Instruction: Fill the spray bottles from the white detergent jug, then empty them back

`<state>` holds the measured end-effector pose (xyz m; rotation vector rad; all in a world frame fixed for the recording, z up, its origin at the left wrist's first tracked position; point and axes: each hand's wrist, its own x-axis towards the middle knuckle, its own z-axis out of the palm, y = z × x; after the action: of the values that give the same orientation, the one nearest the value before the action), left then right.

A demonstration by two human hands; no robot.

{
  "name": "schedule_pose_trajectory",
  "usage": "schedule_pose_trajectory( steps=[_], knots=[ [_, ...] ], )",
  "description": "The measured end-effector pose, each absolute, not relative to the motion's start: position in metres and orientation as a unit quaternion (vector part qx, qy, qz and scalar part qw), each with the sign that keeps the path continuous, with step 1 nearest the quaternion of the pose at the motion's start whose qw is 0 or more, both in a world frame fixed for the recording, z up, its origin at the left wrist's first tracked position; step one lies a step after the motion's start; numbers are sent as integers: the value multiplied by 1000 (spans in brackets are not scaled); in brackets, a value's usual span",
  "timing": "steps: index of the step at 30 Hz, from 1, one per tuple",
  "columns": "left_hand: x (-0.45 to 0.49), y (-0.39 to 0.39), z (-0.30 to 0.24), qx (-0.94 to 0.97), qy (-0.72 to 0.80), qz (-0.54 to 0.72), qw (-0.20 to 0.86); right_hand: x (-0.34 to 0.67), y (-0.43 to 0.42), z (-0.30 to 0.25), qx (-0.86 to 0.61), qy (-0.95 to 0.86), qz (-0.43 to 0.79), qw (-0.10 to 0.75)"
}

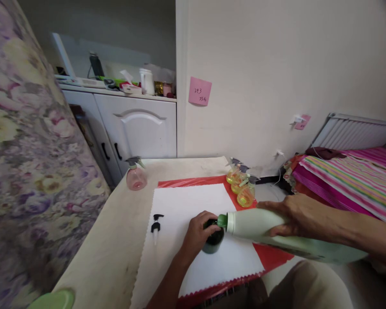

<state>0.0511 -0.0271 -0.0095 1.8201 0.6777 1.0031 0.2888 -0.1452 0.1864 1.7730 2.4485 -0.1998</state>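
My right hand (296,214) grips a large pale green jug (260,229) tipped on its side, its green spout touching the mouth of a small dark green bottle (213,242). My left hand (197,234) is wrapped round that dark bottle, which stands upright on a white cloth (186,206). A black pump head (156,223) lies on the cloth to the left of the bottle. Three yellow spray bottles (241,184) stand in a row behind the jug.
The white cloth lies over a red sheet (270,257) on a beige table (116,240). A pink spray bottle (136,176) stands at the far left of the table. A green lid (54,300) is at the near left edge. Striped bedding (350,176) lies right; white cabinets (138,128) behind.
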Motion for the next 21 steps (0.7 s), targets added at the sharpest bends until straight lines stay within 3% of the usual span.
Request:
schedule_pose_trajectory(
  steps=[21],
  knots=[
    [52, -27, -10, 739, 274, 407, 462, 291, -145, 183, 584, 808, -34, 64]
  ],
)
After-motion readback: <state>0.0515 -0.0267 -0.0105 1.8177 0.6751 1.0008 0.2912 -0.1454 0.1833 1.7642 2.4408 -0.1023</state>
